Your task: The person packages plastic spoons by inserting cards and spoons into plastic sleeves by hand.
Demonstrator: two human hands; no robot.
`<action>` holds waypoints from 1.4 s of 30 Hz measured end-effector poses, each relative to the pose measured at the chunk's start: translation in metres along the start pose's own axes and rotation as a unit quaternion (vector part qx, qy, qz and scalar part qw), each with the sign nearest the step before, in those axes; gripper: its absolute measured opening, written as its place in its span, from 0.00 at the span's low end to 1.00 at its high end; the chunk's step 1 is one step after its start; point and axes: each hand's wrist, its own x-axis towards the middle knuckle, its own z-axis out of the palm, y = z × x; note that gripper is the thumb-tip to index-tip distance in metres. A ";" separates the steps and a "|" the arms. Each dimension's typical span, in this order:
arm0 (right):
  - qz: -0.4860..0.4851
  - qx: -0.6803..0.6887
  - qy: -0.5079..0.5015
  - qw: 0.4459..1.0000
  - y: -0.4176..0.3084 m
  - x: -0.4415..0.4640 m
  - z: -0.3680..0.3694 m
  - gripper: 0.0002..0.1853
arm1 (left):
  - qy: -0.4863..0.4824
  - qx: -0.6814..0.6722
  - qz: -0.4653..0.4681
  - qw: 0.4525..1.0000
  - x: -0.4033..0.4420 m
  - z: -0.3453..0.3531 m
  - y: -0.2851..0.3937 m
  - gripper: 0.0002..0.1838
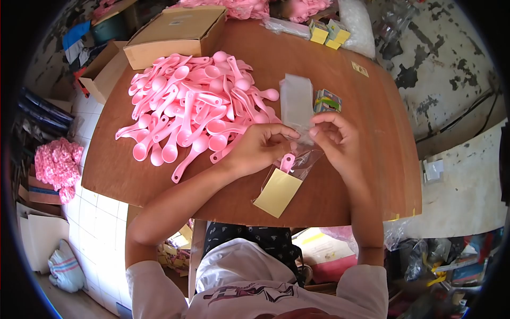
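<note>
Between my hands is a clear plastic bag (304,166) with a pink measuring spoon (287,162) and a pale yellow card (278,192) in it. The spoon's handle end shows above the card; its rest is hidden. My left hand (264,146) is closed, pinching the bag's upper edge at the left. At the right of that edge, my right hand (336,139) pinches the plastic between thumb and forefinger. Just beyond my fingers lies a stack of clear bags (296,98). A big heap of pink spoons (196,106) spreads to the left of my left hand.
A small green patterned box (328,101) stands beyond my right hand. Further back are a cardboard box (178,32), several small yellow boxes (329,34) and a white plastic bundle (357,29). The brown tabletop (372,159) has its curved front edge near my body.
</note>
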 end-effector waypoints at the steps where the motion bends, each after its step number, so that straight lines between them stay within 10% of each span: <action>1: -0.107 -0.057 0.004 0.993 0.003 0.000 0.001 0.08 | 0.003 0.015 0.013 1.000 0.001 0.000 -0.003 0.13; 22: -0.280 -0.467 0.021 0.838 0.009 -0.019 0.009 0.04 | 0.002 0.240 0.088 0.967 -0.002 0.010 -0.008 0.20; 35: -0.013 0.095 0.063 0.993 0.005 -0.009 -0.020 0.05 | -0.028 0.127 0.093 0.987 -0.004 0.008 0.001 0.17; 42: -0.133 0.260 0.005 0.956 -0.028 0.009 -0.133 0.07 | 0.049 0.079 0.072 0.993 -0.004 0.005 0.009 0.18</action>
